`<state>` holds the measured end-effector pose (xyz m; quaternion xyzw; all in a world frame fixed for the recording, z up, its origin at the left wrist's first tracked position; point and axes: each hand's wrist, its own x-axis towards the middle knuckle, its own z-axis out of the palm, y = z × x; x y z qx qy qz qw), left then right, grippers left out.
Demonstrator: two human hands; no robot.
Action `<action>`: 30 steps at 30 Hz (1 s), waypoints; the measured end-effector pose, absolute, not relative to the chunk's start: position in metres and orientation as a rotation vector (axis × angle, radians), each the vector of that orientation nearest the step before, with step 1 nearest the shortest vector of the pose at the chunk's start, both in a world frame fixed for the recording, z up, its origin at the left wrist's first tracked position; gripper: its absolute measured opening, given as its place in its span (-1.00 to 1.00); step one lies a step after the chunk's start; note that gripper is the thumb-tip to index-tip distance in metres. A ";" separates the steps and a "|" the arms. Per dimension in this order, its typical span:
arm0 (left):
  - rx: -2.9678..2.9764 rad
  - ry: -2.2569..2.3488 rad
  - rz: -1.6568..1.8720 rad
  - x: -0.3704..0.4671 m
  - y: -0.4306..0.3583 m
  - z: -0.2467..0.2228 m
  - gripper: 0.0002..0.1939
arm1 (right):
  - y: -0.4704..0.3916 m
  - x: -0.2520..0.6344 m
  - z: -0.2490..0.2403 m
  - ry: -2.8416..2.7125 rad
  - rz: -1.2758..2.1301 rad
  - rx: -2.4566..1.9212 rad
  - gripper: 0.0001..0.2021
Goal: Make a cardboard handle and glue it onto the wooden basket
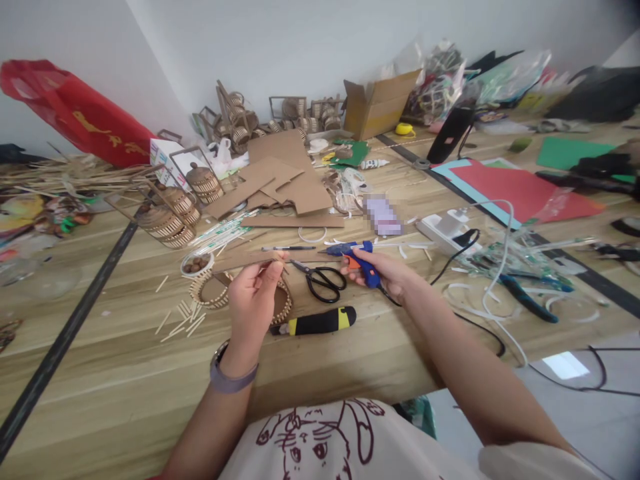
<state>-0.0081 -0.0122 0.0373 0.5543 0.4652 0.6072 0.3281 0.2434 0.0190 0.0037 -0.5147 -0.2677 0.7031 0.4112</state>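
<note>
My right hand [383, 270] is wrapped round a blue glue gun [367, 267] with an orange trigger, its nozzle pointing left. My left hand [257, 293] pinches a small, thin brown piece [283, 261], partly hidden by the fingers. Between the hands lie black-handled scissors [325, 283]. Below them is a black and yellow utility knife [323, 322]. A slatted ring [283, 303] sits partly behind my left hand, and another slatted ring [207, 291] stands to its left. A pen [289, 248] lies above the scissors.
Short sticks [185, 319] and a white bowl of brown balls [197, 264] are at left. Cardboard pieces [295, 173] and small slatted baskets [167, 217] lie farther back. At right are a power strip [447, 233], cables, pliers [529, 299] and red paper [535, 193].
</note>
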 end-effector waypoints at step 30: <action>1.499 1.254 1.520 -0.008 -0.014 0.040 -0.66 | -0.002 0.149 0.049 -1.780 0.766 -0.998 -0.77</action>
